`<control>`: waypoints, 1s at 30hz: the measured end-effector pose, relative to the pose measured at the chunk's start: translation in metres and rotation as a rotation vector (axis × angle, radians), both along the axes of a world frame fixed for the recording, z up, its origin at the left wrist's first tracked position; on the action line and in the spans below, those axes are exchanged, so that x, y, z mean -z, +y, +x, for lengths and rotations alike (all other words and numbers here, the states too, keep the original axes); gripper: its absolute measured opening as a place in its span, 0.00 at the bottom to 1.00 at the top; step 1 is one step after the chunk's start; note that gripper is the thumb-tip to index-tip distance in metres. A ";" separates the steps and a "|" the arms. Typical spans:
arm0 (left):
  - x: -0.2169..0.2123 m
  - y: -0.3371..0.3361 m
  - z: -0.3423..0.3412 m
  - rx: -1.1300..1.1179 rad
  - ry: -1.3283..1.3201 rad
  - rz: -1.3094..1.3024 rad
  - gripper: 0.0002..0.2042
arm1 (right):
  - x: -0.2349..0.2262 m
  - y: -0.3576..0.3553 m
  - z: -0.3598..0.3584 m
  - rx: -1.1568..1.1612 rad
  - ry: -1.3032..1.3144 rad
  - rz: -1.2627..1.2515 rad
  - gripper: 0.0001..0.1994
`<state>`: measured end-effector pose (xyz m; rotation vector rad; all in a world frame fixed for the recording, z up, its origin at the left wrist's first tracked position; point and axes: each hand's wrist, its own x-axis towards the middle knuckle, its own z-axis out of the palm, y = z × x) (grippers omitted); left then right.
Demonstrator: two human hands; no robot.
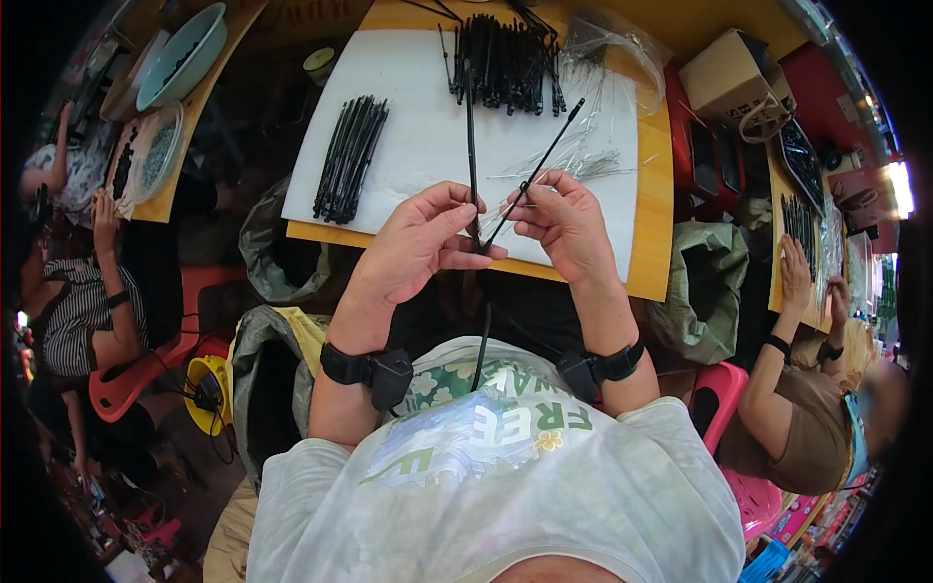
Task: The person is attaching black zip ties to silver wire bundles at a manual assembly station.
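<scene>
Between the thumb and fingers of my left hand (428,243) is a long, thin black rod (471,136), standing almost upright in the view. My right hand (566,223) pinches a second black rod (559,131) that leans to the right and has a knobbed tip. The lower ends of the two rods come together by my left fingertips; whether they are joined I cannot tell. Both hands are over the near edge of a white board (413,73). Just beyond my right hand lie loose thin silver wires (593,160).
On the board are a bundle of black rods (350,160) at left and a larger pile (505,63) at the back. A clear plastic bag (622,44) sits behind the wires. Sacks (700,291) stand beside the table (653,223). Other people work at both sides.
</scene>
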<state>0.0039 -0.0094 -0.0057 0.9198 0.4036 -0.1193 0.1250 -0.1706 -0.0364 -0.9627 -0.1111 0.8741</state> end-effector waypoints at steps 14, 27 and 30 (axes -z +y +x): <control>-0.003 -0.002 -0.002 0.035 -0.008 0.012 0.06 | 0.002 -0.001 -0.001 -0.033 0.033 0.016 0.04; -0.005 -0.004 -0.005 0.091 -0.119 0.033 0.07 | 0.004 -0.002 -0.001 -0.063 0.041 0.008 0.03; -0.005 -0.004 -0.007 0.092 -0.127 0.026 0.07 | 0.002 -0.001 -0.004 -0.030 0.042 0.025 0.03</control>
